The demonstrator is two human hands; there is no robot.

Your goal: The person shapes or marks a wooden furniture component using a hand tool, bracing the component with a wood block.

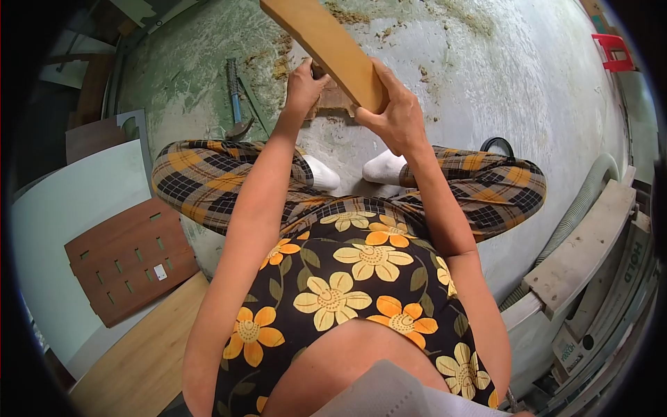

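A long flat wooden board, yellow-brown, [330,52] slants up and to the left over the floor. My right hand [396,111] grips its lower end, thumb on the near side and fingers along the right edge. Beside the board on the left, my left hand [304,87] has its fingers closed round something dark and small, partly hidden, which I cannot make out. Below and between the hands lies a rough brown piece [335,99] on the floor, partly covered by the board.
A hammer [235,97] lies on the floor to the left, beside a thin green strip [254,104]. Brown debris is scattered ahead. A slotted brown panel [132,260] is at the left, a black ring [497,146] by my right knee, a red stool [614,53] far right.
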